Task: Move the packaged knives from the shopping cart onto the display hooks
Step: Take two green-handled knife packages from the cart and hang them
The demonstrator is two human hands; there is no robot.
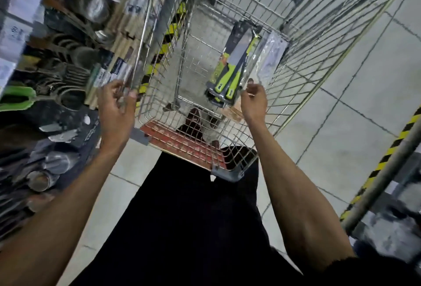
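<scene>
A packaged knife set [232, 62] with green-and-black handles stands tilted inside the wire shopping cart [182, 57], near its right side. My right hand [254, 101] is at the pack's lower right corner, with curled fingers pinching its clear plastic edge. A second clear pack [273, 57] leans against the cart's right wall behind it. My left hand [117, 103] grips the top wire of the cart's left wall. The display [61, 133] on the left carries packaged knives and metal ware; its hooks are blurred.
Shelving with steel bowls, pans and boxed goods [91, 7] runs along the left, close to the cart. A yellow-and-black striped post [387, 160] and a wire rack stand at the right. Grey tiled floor [341, 103] lies to the right of the cart.
</scene>
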